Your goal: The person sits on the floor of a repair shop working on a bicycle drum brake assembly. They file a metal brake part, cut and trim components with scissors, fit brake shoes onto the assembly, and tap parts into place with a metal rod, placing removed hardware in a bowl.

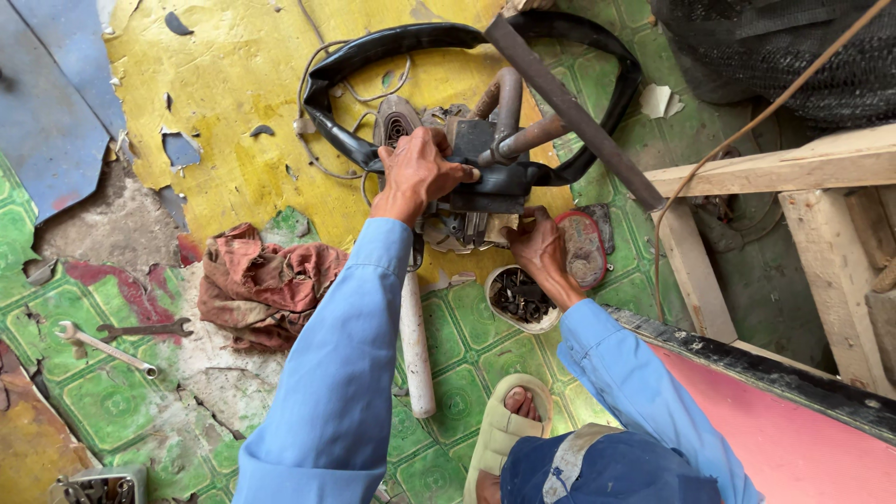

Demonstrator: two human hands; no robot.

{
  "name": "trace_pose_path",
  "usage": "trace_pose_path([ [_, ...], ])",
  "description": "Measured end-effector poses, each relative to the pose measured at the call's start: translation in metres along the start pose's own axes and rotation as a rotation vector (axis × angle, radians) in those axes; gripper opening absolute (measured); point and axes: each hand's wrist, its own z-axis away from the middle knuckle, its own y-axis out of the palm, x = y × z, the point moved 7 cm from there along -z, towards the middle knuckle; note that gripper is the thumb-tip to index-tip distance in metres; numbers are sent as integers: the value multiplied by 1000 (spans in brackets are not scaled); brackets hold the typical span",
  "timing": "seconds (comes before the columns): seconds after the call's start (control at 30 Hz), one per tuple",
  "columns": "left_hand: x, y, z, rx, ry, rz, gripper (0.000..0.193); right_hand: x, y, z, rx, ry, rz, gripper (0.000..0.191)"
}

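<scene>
At the bottom edge, nearest the camera, a foot in a pale sandal [499,434] rests on the green patterned floor [112,401], beside a knee in dark blue cloth. Two light blue sleeves reach up from there. A pale, rounded handle [416,350] lies on the floor between the arms, running up under the left forearm. To the left, two wrenches [121,341] lie on the green covering, and a crumpled reddish rag [266,280] sits just beyond them, near the left sleeve.

A small white bowl [497,280] filled with dark metal bits stands just below the right wrist. The right hand [541,250] is curled, its fingers tucked under the lower edge of the black steering wheel assembly [467,168]; how firmly it grips cannot be told, since the fingertips are hidden. Just right of that hand lies a round lid with a red rim [583,247].

The left hand [415,173] lies on top of the assembly's centre, fingers closed over the dark hub and thumb pressing against it. The assembly rests on the floor, on a patch of peeling yellow paint [233,93], with its black rim arching away at the top and thin wires looping at its left side. Rusty tubes rise out of the hub.

A dark metal bar [579,117] crosses diagonally over the wheel's right side. Further right stands a pale wooden frame [784,168], and a red panel with a black edge [793,429] fills the lower right corner.
</scene>
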Motion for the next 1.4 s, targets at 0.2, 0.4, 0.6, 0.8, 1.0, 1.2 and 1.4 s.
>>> trace_pose_path([
  [0.2,2,0,-1,3,-8,-4,59,-24,12,-9,11,89,-155,39],
  [0.4,3,0,-2,20,-14,-30,59,-23,10,-4,-10,68,-122,33],
  [0.6,0,0,-3,14,9,-74,59,-8,-3,20,-121,-111,-54,15],
  [0.8,-5,-4,1,7,45,-130,57,4,-9,32,-104,-158,-58,15],
  [1.0,-8,-7,3,-37,74,-165,57,-23,-53,10,-318,-140,168,33],
  [1.2,-5,-2,2,-1,54,-170,56,-81,-74,4,-284,347,195,63],
  [1.4,-5,-3,4,-72,97,-145,58,-81,-72,3,-252,419,195,71],
])
